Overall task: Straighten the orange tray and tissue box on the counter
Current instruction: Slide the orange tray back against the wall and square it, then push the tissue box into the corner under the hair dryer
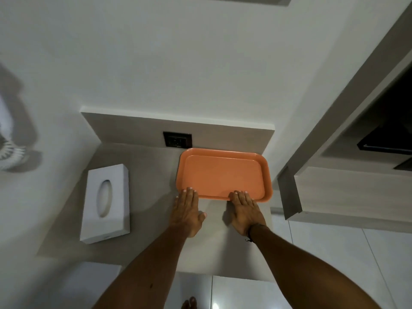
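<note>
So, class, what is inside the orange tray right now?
Nothing lies in the tray; its bare floor shows. Only the right hand covers a bit of the near rim, the left hand touching the near left corner.

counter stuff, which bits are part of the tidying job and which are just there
Part of the job:
- orange tray, both flat hands at its near edge: left hand, right hand
- white tissue box, untouched, left of the tray
- counter

Just there:
- wall socket
- wooden cabinet
- white brush
</note>
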